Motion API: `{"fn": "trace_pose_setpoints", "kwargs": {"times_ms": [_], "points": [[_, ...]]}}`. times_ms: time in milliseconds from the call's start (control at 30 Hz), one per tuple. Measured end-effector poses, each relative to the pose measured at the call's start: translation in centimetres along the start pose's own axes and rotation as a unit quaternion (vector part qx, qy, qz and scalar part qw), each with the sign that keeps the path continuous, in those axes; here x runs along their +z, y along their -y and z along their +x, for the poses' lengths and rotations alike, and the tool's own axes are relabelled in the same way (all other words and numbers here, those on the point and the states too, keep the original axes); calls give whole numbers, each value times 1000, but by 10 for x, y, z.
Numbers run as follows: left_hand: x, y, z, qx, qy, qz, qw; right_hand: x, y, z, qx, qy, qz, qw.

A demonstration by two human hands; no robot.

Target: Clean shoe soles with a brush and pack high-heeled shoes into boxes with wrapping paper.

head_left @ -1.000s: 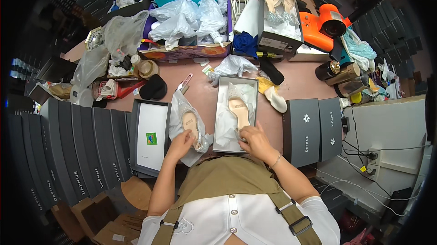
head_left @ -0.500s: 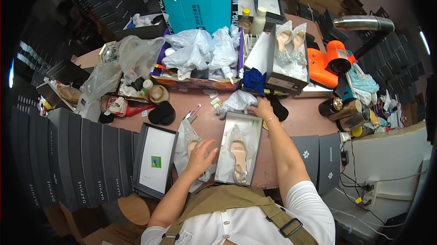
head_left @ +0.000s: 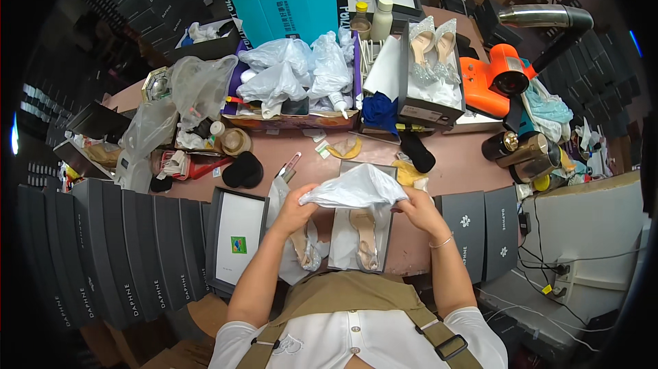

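Since half a second ago, the right hand (head_left: 419, 210) has come back from the desk's far side, and both hands now lift a sheet of white tissue paper (head_left: 356, 189). The left hand (head_left: 295, 208) pinches its left corner, the right hand its right edge, so it hangs spread above the open shoe box (head_left: 362, 235) at the desk's near edge. A beige sandal (head_left: 364, 242) lies inside the box.

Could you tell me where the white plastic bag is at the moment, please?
In the head view, the white plastic bag is held low at centre between the left hand and right hand, just above the open shoe box holding a sandal.
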State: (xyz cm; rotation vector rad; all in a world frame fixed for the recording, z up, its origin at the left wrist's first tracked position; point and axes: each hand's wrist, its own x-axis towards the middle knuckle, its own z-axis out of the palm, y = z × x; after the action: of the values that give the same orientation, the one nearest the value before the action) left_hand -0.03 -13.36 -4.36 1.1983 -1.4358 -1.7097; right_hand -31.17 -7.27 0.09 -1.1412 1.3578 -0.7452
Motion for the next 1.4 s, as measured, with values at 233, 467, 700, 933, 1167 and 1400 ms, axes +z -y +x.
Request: {"fn": "trace_pose_setpoints", "kwargs": {"times_ms": [233, 467, 700, 933, 1167, 1400], "points": [[-34, 6, -67, -55, -163, -232, 957, -37, -13, -49, 54, 30, -223, 973], [-3, -30, -89, 6, -67, -115, 991, 94, 34, -48, -216, -30, -192, 957], [83, -29, -109, 116, -174, -267, 941, 122, 33, -48, -195, -110, -127, 966], [73, 17, -107, -4, -157, -249, 956, 105, 11, -50, -165, -158, -62, 972], [26, 4, -104, -24, -227, -536, 813, -24, 14, -12, -221, -356, -287, 862], [26, -9, -79, -2, -280, -515, 810, -22, 12, 123, -349, -130, -493, 786]]}}
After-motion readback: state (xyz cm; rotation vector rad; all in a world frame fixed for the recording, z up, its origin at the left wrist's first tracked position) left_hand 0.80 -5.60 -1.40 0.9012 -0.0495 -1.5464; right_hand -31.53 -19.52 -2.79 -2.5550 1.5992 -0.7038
